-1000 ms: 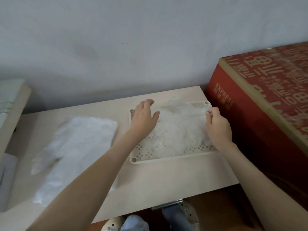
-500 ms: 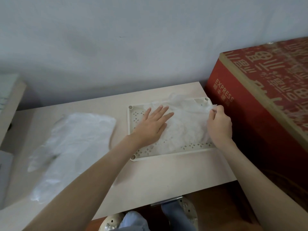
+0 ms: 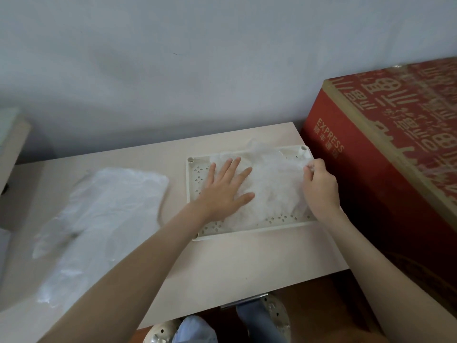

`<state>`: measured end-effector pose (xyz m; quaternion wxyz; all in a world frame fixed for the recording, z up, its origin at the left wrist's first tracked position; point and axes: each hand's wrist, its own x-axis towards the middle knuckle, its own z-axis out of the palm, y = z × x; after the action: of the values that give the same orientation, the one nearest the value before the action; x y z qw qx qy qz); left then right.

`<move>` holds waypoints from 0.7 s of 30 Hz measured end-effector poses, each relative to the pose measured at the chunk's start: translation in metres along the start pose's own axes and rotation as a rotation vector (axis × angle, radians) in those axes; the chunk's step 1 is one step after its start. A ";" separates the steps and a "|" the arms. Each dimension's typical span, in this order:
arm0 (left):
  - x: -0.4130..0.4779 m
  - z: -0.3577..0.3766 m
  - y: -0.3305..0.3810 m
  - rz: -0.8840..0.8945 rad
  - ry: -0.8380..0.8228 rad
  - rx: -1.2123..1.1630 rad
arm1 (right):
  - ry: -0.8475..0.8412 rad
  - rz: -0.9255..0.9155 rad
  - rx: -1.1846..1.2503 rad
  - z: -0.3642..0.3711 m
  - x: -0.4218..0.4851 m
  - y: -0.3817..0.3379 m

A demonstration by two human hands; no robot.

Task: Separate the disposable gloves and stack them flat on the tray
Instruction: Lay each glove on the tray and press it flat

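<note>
A cream perforated tray (image 3: 195, 174) lies on the right half of the table. Clear crinkled disposable gloves (image 3: 274, 184) lie spread over it. My left hand (image 3: 226, 188) presses flat on their left part with fingers spread and straight. My right hand (image 3: 320, 186) pinches the gloves' right edge near the tray's far right corner. A separate pile of clear gloves (image 3: 99, 214) lies on the table's left side, apart from both hands.
A large red cardboard box (image 3: 385, 169) stands right against the table's (image 3: 247, 268) right edge, close to my right hand. A wall runs behind the table. A pale shelf (image 3: 12, 149) sits at the far left. Feet in shoes show below the front edge.
My left hand moved from the tray's far left corner onto the gloves and flattened with fingers spread. My right hand stayed pinching the right edge.
</note>
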<state>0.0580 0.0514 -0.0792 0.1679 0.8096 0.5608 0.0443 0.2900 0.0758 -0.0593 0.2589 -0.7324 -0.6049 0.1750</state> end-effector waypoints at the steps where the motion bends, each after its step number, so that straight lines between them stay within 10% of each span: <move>1: -0.001 -0.003 0.001 -0.002 0.077 -0.089 | -0.003 -0.013 0.012 0.000 0.000 0.000; 5: -0.003 -0.014 -0.001 0.062 0.157 -0.134 | -0.002 -0.044 0.008 0.002 -0.002 -0.001; 16: -0.007 -0.001 -0.009 0.133 -0.246 0.205 | 0.041 0.013 -0.031 0.007 0.001 0.000; 21: -0.007 -0.004 -0.007 0.111 -0.203 0.160 | 0.280 -0.252 -0.119 0.010 0.000 -0.012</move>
<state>0.0481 0.0481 -0.0769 0.1561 0.8504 0.4971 -0.0734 0.2753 0.0795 -0.0604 0.3167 -0.6819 -0.6593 0.0016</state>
